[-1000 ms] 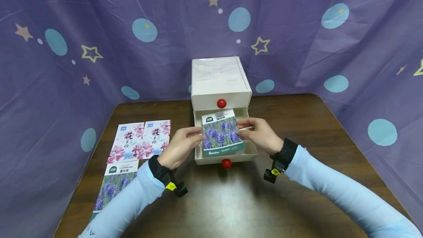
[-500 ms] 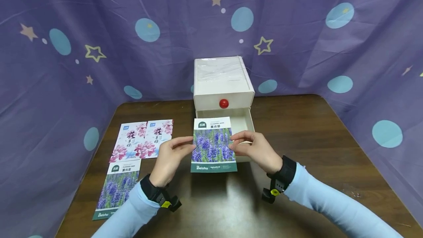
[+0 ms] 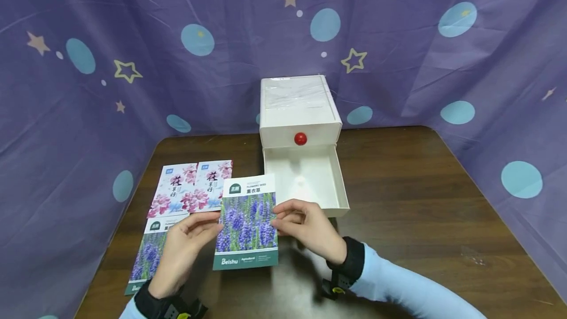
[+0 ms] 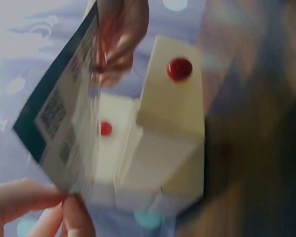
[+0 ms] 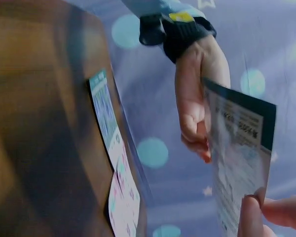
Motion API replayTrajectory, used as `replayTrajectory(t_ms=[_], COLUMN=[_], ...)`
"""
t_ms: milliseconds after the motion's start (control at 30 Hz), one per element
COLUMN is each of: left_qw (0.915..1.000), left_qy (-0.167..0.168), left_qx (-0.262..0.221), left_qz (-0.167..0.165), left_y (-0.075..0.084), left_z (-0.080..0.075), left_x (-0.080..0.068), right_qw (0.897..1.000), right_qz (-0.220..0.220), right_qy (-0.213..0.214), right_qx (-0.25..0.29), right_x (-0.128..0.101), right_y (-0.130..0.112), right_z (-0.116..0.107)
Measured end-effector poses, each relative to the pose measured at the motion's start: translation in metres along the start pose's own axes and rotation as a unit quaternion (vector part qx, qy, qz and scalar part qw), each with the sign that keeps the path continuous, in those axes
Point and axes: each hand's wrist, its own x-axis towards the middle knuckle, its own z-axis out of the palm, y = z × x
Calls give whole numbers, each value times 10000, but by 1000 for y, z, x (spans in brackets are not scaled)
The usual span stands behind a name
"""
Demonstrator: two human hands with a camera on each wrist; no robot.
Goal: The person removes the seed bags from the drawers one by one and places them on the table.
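Observation:
Both hands hold a lavender seed packet (image 3: 247, 223) above the table, left of the open lower drawer (image 3: 305, 177). My left hand (image 3: 186, 245) pinches its left edge and my right hand (image 3: 305, 225) pinches its right edge. The packet's printed back (image 4: 64, 118) shows in the left wrist view, and again in the right wrist view (image 5: 237, 163) with my left hand (image 5: 200, 98) behind it. The white two-drawer box (image 3: 298, 107) stands at the back; its upper drawer with a red knob (image 3: 300, 138) is closed. The lower drawer looks empty.
Two pink flower packets (image 3: 190, 186) lie side by side left of the box, and another lavender packet (image 3: 150, 255) lies in front of them, partly under my left hand. A purple star-and-dot cloth (image 3: 133, 53) hangs around the brown table (image 3: 421, 201).
Both hands lifted the lavender packet out of the lower drawer and carried it left and toward me. The drawer's inside is now uncovered.

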Motion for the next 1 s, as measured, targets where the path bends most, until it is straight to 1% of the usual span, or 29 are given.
replayTrajectory(t_ms=[133,233,300,367,433,500,567,600,633,700,767,900,1000], left_qw=[9984,9959,9935,9886,9779,9630,9479,9415,9369,9301,9252,9169,9127], left_qy=[140,265,374,494,634,783,868,900,904,881,891,990,1008], left_qx=[432,745,1021,1417,1988,2557,3030,3208,3338,3530,3655,3836,3932], left_qz=[-347,-446,-348,-133,116,342,461,499,508,504,497,487,463], left_y=[-12,-20,-25,-33,-41,-51,-60,-65,-69,-76,-82,-90,-93], left_z=[-22,-35,-42,-47,-52,-55,-58,-58,-59,-60,-60,-61,-61], left_x=[-13,-21,-24,-25,-22,-18,-12,-9,-5,2,8,16,19], right_qw=[9993,9984,9978,9971,9960,9945,9933,9926,9922,9914,9903,9875,9858], right_qz=[-193,-256,-235,-142,-32,122,266,338,410,523,566,571,591], right_qy=[-320,-446,-545,-680,-831,-985,-1050,-1068,-1053,-997,-950,-987,-1016], right_qx=[-76,-215,-291,-308,-330,-334,-415,-465,-523,-670,-841,-1087,-1196], right_x=[-3,-3,-1,2,5,10,16,19,22,28,33,42,47], right_y=[10,17,22,27,34,41,49,53,57,65,71,79,83], right_z=[23,38,47,55,62,68,73,75,77,81,85,91,94])
